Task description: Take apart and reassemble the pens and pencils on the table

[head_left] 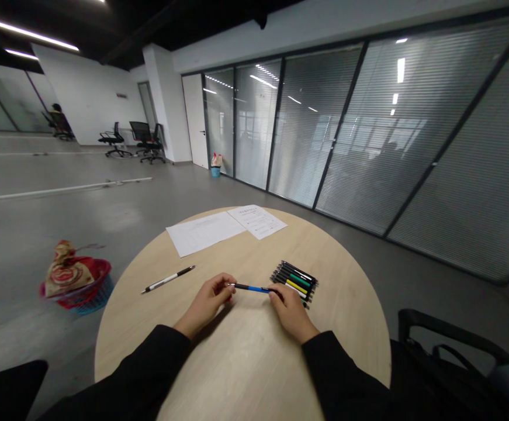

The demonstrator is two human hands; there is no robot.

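Note:
A black and blue pen point(254, 288) is held level above the round wooden table point(236, 368), stretched between my two hands. The fingers of my left hand point(213, 298) pinch its thin left end. My right hand point(290, 307) grips the other end between thumb and fingers. Just beyond my right hand lies a row of several pens point(298, 278), black with green, yellow, white and other coloured parts; my hand hides some of them. A white and black pen point(169, 279) lies alone on the table to the left of my left hand.
Two sheets of paper, one faintly printed point(205, 233) and one with text point(258, 221), lie at the table's far edge. A basket with a paper bag point(76, 280) stands on the floor at left. A black chair point(451, 333) is close at right.

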